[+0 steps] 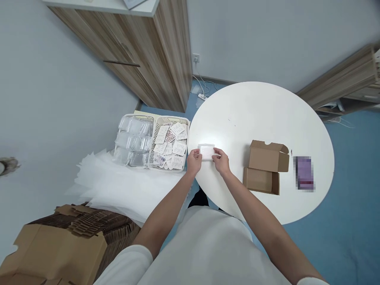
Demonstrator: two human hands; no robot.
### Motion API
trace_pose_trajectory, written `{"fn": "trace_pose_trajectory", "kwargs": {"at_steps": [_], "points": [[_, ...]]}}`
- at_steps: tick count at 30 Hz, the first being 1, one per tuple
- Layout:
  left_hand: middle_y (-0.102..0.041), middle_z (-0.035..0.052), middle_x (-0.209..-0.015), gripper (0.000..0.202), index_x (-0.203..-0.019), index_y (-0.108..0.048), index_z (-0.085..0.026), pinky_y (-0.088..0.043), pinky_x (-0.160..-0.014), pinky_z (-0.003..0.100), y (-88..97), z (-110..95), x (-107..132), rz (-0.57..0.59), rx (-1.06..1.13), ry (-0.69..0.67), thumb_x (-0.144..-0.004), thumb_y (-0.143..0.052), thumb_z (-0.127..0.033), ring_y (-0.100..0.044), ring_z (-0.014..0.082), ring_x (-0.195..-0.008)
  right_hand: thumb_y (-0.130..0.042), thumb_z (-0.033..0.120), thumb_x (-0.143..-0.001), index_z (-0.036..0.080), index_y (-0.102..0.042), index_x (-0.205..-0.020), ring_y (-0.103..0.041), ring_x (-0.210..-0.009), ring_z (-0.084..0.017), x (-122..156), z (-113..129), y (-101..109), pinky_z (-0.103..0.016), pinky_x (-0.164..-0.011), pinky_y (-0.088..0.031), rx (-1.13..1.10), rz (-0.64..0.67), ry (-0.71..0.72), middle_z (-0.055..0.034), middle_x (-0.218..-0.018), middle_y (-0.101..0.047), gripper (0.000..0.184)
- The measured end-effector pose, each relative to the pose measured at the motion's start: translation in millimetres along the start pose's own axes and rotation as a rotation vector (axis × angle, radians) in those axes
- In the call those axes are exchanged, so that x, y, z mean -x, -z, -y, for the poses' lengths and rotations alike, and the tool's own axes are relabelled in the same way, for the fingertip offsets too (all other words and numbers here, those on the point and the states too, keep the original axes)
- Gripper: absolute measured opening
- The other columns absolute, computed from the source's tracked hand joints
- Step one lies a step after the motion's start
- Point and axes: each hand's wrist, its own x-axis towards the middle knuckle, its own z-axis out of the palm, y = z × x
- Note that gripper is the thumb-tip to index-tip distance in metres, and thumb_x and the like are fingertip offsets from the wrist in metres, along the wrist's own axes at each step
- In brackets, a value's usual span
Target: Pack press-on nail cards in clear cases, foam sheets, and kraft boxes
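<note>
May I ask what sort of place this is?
Probably a small office used for hand-packing: a basket of cards and clear pouches, stacked flat cartons, an open carton on the round table, and left hand and right hand holding a white packet.

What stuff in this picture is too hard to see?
- Head view: purple thing on the table is pixelated, so unidentifiable.
- Head view: print on the cards in the basket is too small.
- Head view: white packet ends are covered by the left hand and right hand.
</note>
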Motion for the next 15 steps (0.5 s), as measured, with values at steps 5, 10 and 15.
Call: {"fn": "trace_pose_trajectory", "kwargs": {"at_steps": [5,10,15], "points": [[-0.057,0.0094,-0.105,0.026,-0.103,-0.052,-0.017,-0.049,-0.077,0.03,-11.9,-9.5,32.7,0.023,0.0,-0.075,-0.078,-0.052,-0.022,-0.058,0.0152,-0.088,-0.05,0.029,-0.072,0.021,-0.052,-0.111,-0.055,-0.08,-0.014,31.9,4.0,29.8,-0.033,-0.074,-0.048,-0.04,-0.011,0.083,-0.0066,-0.111,-0.055,0.04],[-0.057,0.0081,-0.106,0.027,-0.104,-0.052,-0.018,-0.05,-0.075,0.029,-41.3,-21.4,77.4,0.076,0.016,-0.127,-0.077,-0.052,-0.026,-0.057,0.0149,-0.089,-0.052,0.033,-0.072,0.021,-0.051,-0.112,-0.054,-0.084,-0.015,64.2,-13.2,80.6,-0.032,-0.071,-0.05,-0.107,-0.017,0.124,-0.0081,-0.114,-0.053,0.042],[-0.058,0.0078,-0.105,0.027,-0.101,-0.053,-0.018,-0.05,-0.074,0.029,-96.3,-26.0,119.0,0.226,0.021,-0.138,-0.075,-0.055,-0.025,-0.059,0.0148,-0.087,-0.052,0.032,-0.073,0.02,-0.051,-0.113,-0.056,-0.089,-0.017,91.3,-43.9,155.3,-0.035,-0.077,-0.049,-0.05,-0.031,0.155,-0.0089,-0.112,-0.055,0.042]]}}
